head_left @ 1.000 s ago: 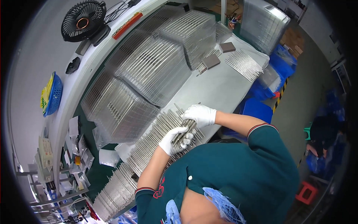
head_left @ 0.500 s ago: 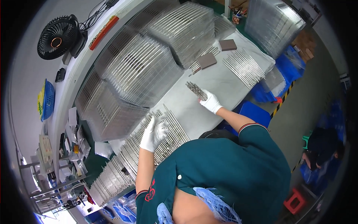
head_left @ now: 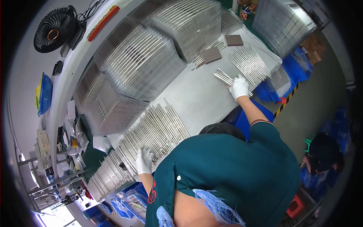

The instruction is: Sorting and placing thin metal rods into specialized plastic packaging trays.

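My right hand (head_left: 239, 87), in a white glove, is closed over a small bundle of thin metal rods (head_left: 223, 76) above the white table. The bundle lies slanted, its ends showing on both sides of the glove. Just beyond it a fan-like row of similar rods (head_left: 249, 65) rests on the table. At the lower left my gloved left hand (head_left: 145, 159) is at the near edge of a long spread of metal rods (head_left: 155, 126). Its fingers look loosely apart, with nothing visible in them, though the fingertips are partly hard to make out.
Stacks of clear plastic trays (head_left: 141, 68) line the table's back. Two brown blocks (head_left: 211, 55) lie near short rods. Blue bins (head_left: 293, 72) stand off the right edge. A black fan (head_left: 55, 30) sits at far left. Another person (head_left: 323, 153) is low at the right.
My right hand has moved right and away with the rod bundle, which now lies slanted beside the far row. My left hand has come down and nearer to me along the rod spread.
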Available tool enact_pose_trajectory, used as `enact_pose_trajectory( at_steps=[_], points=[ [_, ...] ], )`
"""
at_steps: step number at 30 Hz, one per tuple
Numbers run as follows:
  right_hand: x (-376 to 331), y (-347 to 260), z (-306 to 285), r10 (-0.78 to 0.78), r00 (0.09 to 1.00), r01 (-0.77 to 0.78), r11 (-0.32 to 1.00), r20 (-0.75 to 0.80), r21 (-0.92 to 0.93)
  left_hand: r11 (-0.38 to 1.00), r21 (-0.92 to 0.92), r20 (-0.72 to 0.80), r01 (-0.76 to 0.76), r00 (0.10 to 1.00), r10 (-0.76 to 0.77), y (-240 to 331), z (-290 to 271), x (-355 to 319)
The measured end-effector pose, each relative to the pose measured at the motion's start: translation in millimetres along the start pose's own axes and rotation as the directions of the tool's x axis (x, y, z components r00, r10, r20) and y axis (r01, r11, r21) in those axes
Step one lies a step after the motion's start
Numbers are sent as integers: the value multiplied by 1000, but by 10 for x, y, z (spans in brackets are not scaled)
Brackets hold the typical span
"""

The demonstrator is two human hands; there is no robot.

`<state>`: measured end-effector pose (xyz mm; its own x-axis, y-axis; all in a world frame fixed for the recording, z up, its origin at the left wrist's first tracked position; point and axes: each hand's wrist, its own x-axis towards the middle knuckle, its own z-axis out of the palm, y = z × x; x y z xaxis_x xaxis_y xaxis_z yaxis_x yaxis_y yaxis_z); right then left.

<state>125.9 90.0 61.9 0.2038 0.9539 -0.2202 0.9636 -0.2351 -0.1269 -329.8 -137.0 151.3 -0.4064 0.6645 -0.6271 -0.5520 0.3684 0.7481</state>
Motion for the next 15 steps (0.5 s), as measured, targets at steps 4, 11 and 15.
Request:
enact_pose_trajectory(
  at_steps=[4, 11, 15],
  points=[
    [4, 18, 392, -24, 954, 11, 999, -298, -44, 999, -4, 62, 38, 997, -38, -140, 76, 33],
    [57, -122, 411, 136, 961, -160, 984, -241, -82, 997, -31, 87, 63, 994, -60, -341, 3, -42],
    [149, -195, 282, 192, 971, -207, 973, -144, -98, 999, -28, 112, 28, 993, -25, -462, -109, -78]
  ],
)
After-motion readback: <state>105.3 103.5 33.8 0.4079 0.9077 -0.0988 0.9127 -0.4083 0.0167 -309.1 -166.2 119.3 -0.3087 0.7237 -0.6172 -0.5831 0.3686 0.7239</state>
